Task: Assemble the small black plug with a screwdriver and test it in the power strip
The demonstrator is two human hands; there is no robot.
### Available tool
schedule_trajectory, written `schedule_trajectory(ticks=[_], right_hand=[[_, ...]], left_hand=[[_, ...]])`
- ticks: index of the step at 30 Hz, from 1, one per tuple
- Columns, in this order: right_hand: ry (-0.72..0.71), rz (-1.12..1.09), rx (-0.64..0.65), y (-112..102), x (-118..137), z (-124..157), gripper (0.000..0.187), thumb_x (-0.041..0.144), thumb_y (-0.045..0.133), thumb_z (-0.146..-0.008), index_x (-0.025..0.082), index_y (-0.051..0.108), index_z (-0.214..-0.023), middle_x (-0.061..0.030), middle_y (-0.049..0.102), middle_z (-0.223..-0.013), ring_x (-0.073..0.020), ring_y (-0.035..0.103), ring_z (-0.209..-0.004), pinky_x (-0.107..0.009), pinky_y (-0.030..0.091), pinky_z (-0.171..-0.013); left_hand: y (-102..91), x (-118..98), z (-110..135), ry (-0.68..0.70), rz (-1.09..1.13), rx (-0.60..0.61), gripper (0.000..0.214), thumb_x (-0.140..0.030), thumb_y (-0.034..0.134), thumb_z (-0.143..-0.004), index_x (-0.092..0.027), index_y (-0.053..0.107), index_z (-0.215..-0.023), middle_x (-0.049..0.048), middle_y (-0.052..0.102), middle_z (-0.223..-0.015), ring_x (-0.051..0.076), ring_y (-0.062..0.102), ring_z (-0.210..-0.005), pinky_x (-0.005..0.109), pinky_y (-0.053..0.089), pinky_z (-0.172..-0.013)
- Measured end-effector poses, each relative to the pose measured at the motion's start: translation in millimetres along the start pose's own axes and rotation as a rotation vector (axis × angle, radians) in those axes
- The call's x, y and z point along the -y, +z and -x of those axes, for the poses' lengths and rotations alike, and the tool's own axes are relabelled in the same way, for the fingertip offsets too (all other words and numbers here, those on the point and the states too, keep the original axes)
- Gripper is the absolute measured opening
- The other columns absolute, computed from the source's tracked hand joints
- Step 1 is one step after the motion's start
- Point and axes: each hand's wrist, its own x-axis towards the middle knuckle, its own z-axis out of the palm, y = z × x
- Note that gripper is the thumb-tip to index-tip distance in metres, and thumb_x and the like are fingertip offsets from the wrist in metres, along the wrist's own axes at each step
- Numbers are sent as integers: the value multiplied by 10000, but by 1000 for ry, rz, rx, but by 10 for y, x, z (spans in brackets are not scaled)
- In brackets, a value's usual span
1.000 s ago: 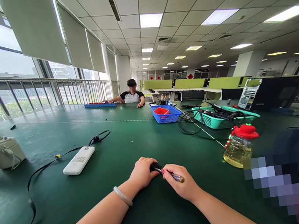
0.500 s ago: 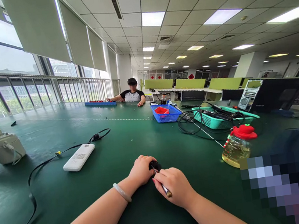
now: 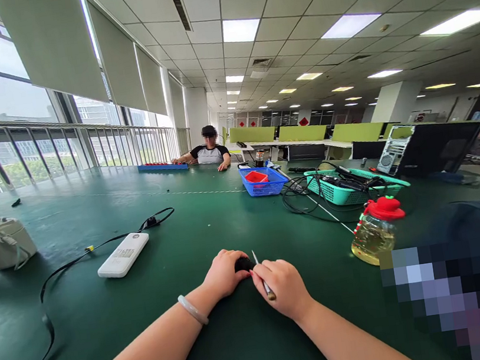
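Two grips, six o'clock: black object [image 3: 243,264] clamped in fingers of left hand [image 3: 223,273], pointed metal tool [image 3: 269,293] in those of right hand [image 3: 284,287]; could slip if forced, jabbing left hand.

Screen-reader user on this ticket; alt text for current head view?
The left hand holds a small black object at a green table; the right hand grips a pointed tool beside it. A white device lies left, a red-topped jar stands right; a person sits beyond.
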Motion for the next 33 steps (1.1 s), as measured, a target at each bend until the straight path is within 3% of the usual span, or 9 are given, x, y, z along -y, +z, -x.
schedule_trajectory(ticks=[5, 9, 13, 15, 18, 21, 28, 33], right_hand=[[-8, -182, 40, -84, -13, 6, 226, 226, 473, -926, 200, 580, -729, -3, 571, -639, -131, 502, -547, -263, 318, -575], [52, -307, 115, -72, 39, -17, 74, 255, 550, -887, 216, 607, -912, -24, 641, -804, -161, 585, -660, -265, 394, -622], [128, -397, 75, -94, -11, -42, 185, 284, 526, -907, 219, 600, -1063, -57, 667, -952, -194, 610, -794, -294, 426, -695], [124, -389, 15, -129, -56, -43, 165, 309, 490, -930, 225, 631, -949, -42, 663, -841, -193, 576, -738, -316, 401, -693], [110, -409, -74, -174, -104, -35, 295, 305, 443, -949, 219, 597, -712, -8, 583, -621, -169, 501, -617, -335, 359, -686], [176, -525, -122, -174, -122, -23, 379, 310, 414, -965, 214, 550, -624, 10, 551, -558, -145, 472, -561, -337, 358, -697], [588, -899, -16, -73, -189, 24, 544, 570, 401, -937, 208, 592, -580, 13, 447, -496, -145, 446, -513, -293, 349, -559], [669, -1074, 38, -46, -239, 14, 571, 654, 447, -880, 190, 625, -599, 9, 467, -501, -137, 455, -509, -281, 365, -548]], left_hand=[[2, -10, 7, -28, 14, -5, 352, -262, 671, -742, -246, 662, -1094, 34, 699, -1072, 250, 563, -1078, 370, 438, -973], [-7, -31, 3, -42, 16, -25, 318, -301, 676, -740, -230, 660, -1050, 48, 696, -988, 252, 578, -1023, 359, 462, -910], [-17, -51, 7, -43, 10, -25, 266, -335, 707, -721, -225, 654, -958, 37, 685, -923, 248, 579, -974, 356, 467, -861], [-20, -54, 9, -43, 2, -24, 291, -352, 723, -711, -227, 650, -962, 40, 680, -931, 250, 573, -973, 361, 464, -858], [-25, -55, 13, -49, -8, -16, 358, -399, 745, -698, -235, 649, -1000, 44, 671, -937, 254, 564, -975, 368, 460, -860], [-37, -61, 22, -7, -33, -12, 413, -454, 756, -695, -265, 656, -1048, 35, 663, -931, 257, 544, -987, 377, 444, -885], [-67, -85, 65, 43, -58, 29, 572, -545, 792, -622, -321, 654, -1130, 48, 602, -1039, 275, 502, -1042, 421, 413, -951], [-80, -55, 84, 89, 18, 47, 520, -426, 746, -705, -295, 614, -1191, 46, 606, -1225, 294, 463, -1182, 460, 363, -1039]])
